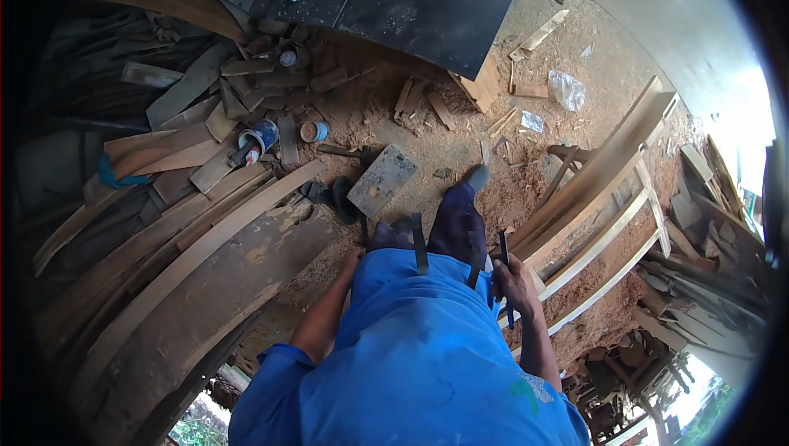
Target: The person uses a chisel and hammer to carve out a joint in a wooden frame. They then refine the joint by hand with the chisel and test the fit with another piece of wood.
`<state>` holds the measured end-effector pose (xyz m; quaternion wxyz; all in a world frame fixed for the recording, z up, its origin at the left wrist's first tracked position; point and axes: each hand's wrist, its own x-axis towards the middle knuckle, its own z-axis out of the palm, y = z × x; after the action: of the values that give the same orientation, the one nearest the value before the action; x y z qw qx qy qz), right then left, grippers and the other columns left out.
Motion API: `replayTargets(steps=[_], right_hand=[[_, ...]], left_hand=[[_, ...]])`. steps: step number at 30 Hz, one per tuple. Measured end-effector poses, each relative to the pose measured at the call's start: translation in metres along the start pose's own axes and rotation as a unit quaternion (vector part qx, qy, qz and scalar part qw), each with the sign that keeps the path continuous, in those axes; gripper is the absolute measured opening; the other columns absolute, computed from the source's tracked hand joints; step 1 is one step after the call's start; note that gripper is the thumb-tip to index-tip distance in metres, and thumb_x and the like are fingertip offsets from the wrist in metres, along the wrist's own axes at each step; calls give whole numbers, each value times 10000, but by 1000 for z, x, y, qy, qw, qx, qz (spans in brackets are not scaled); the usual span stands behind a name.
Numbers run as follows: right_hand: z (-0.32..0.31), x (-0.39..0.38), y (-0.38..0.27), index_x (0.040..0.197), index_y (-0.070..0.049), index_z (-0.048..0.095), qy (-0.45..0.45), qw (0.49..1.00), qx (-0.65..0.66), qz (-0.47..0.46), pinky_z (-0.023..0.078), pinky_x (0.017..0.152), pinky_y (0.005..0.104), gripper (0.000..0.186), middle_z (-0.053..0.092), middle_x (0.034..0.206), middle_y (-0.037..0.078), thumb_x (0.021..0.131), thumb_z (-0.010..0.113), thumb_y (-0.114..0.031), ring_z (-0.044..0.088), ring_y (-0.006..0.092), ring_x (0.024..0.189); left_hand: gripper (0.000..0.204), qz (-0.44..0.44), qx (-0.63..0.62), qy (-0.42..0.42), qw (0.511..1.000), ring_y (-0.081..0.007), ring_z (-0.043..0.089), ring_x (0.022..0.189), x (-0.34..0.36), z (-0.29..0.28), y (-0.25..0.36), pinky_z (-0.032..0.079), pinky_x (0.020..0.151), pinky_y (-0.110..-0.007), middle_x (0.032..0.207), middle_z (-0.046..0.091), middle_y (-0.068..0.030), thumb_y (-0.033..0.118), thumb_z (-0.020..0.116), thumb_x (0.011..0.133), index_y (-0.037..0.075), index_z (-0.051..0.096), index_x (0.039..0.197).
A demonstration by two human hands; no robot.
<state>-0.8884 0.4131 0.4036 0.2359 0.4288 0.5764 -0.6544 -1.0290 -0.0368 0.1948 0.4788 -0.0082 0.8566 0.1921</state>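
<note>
The right hand (516,283) grips a slim dark tool (504,244) beside the blue shirt (411,355), probably keeping it clear of the legs (454,224); the left hand's (352,265) grip I cannot tell.

A slim, dark, straight tool (504,246) sits in the right grip (516,283), one end jutting forward, a narrow dark-blue length showing behind; from here I can't make out its exact kind.
</note>
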Motion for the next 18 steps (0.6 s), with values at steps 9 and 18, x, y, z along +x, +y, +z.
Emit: replayTargets(steps=[9,18], right_hand=[[-73,35,-5,1201,-23,605,101,976,192,23,390,405,241,253,574,699,21,1049,552,-219,507,86,475],[-15,67,44,1054,-26,678,-32,886,-460,-41,550,743,477,450,723,861,230,953,603,-458,733,374,840]], left_hand=[[284,-42,13,15,999,-373,704,973,-19,15,19,514,849,-476,1023,731,-236,257,610,872,45,740,1008],[283,-51,100,25,993,-424,702,966,-51,65,-68,552,859,-507,987,717,-270,269,585,932,38,727,1012]])
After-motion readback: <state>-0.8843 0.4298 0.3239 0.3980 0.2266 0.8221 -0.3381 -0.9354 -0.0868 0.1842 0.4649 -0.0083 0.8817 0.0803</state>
